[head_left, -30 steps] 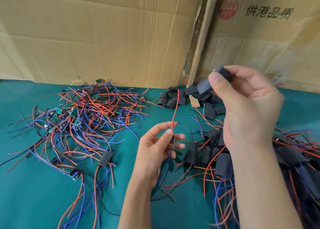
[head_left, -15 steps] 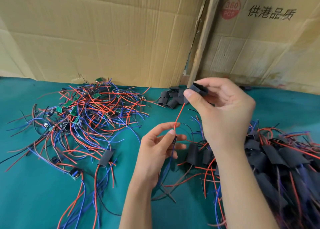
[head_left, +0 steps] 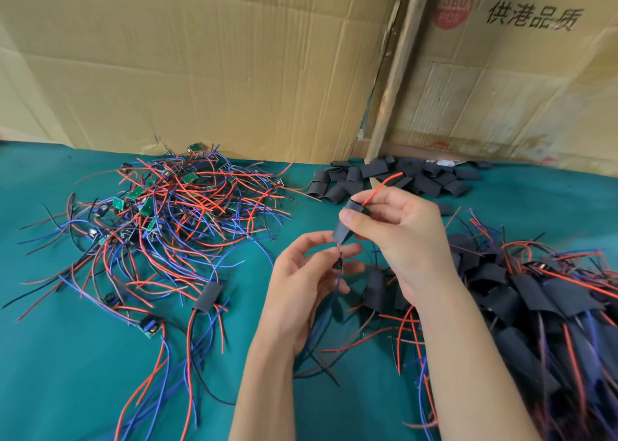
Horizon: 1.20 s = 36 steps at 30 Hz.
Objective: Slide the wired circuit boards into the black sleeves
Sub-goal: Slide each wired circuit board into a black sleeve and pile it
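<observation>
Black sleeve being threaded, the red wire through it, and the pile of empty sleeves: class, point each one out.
black sleeve (head_left: pixel 344 228), head view, its flat lower face.
red wire (head_left: pixel 384 184), head view, the stretch above the sleeve.
pile of empty sleeves (head_left: pixel 421 180), head view, middle of the heap.

You hold one black sleeve (head_left: pixel 346 221) tilted, with the red wire (head_left: pixel 381 186) threaded through it; the small circuit board (head_left: pixel 338 266) hangs just below it, not yet inside.

Small assembly workshop, improvised. Green-covered worktop (head_left: pixel 67 373); behind it, flattened shipping cartons (head_left: pixel 200 73) as backdrop. On the worktop: heap of wired circuit boards (head_left: pixel 174 213), loose black sleeves (head_left: pixel 394 178), sleeved units (head_left: pixel 535 307).
</observation>
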Motion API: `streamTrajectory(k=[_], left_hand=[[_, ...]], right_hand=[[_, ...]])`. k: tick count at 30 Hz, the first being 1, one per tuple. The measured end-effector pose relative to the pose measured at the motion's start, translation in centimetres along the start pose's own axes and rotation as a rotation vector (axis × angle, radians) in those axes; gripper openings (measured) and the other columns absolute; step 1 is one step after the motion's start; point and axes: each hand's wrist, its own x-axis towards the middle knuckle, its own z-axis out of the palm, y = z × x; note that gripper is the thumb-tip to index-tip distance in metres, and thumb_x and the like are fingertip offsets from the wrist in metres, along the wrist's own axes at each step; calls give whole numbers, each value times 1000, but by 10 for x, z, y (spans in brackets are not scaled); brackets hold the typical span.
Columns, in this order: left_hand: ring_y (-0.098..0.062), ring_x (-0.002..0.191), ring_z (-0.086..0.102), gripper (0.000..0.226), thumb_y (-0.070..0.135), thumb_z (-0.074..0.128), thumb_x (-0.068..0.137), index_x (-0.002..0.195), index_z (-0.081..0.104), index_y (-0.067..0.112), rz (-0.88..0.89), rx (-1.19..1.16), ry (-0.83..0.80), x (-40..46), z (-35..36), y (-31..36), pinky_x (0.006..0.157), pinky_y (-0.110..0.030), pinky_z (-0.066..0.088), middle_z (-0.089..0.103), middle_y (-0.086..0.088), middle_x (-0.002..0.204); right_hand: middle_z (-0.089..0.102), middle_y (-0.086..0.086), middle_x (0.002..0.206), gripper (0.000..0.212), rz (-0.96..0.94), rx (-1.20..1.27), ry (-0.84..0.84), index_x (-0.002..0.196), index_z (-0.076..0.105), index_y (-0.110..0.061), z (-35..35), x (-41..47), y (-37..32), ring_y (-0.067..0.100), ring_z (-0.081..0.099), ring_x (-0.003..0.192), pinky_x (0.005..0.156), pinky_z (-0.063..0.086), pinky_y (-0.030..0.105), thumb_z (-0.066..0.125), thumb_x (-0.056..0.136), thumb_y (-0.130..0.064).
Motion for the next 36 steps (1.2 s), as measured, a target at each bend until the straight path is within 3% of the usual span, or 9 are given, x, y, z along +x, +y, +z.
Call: streamTrajectory(k=[3, 7, 11, 18, 23, 27, 33, 36], left_hand=[[-31, 100, 74, 26, -4, 55, 88, 112, 59, 5, 3, -39, -9, 1, -2, -1, 71, -25, 58, 74, -19, 112], [-32, 100, 74, 17, -13, 56, 94, 105, 56, 1, 41, -80, 18, 0, -3, -5, 73, -23, 58, 72, -14, 96], [-36, 96, 74, 13, -11, 62, 91, 99, 60, 0, 70, -90, 55, 1, -3, -7, 76, -25, 59, 60, -15, 96], [-31, 82, 76, 17, -1, 76, 80, 91, 68, 10, 131, 49, 115, 1, -5, -3, 63, -27, 57, 70, -7, 85], [-29, 84, 77, 18, -6, 74, 83, 90, 69, 9, 114, 103, 126, 2, -5, -5, 63, -24, 56, 73, -10, 89], [-25, 81, 77, 14, -5, 74, 84, 91, 69, 5, 119, 121, 140, 2, -3, -5, 64, -23, 56, 72, -8, 84], [-32, 92, 76, 17, -10, 68, 86, 94, 68, 4, 122, 28, 133, 2, -4, -5, 69, -25, 57, 69, -11, 89], [-30, 82, 76, 16, -11, 67, 87, 94, 64, 2, 160, 83, 153, 2, -5, -7, 66, -25, 57, 65, -7, 85]], right_hand=[[79, 6, 84, 19, 10, 1, 21, 91, 76, -13, -5, 1, -1, 19, 75, 79, 77, 61, 32, 86, 77, -6], [79, 4, 85, 21, 26, -25, -2, 93, 75, -13, -10, 1, -2, 17, 75, 81, 74, 58, 26, 86, 77, -6], [78, 4, 82, 19, 39, -6, -26, 93, 75, -11, -8, 0, -2, 13, 73, 75, 66, 55, 20, 85, 78, -4], [78, 4, 80, 16, 28, -22, 11, 91, 75, -14, -6, 0, -1, 11, 71, 70, 61, 53, 20, 86, 79, -10], [77, 9, 80, 21, 40, -45, -24, 93, 76, -17, -7, -1, -3, 14, 72, 71, 66, 56, 24, 88, 77, -12], [78, 1, 81, 21, 40, -137, -48, 92, 75, -19, -4, -2, -2, 13, 74, 76, 73, 59, 31, 88, 77, -13], [79, 4, 83, 20, 31, -120, -14, 91, 76, -18, -6, -3, -3, 20, 75, 80, 68, 59, 29, 88, 77, -13], [79, 6, 85, 20, 93, -84, -64, 95, 75, -13, -2, -5, -4, 20, 76, 81, 66, 59, 27, 86, 79, -11]])
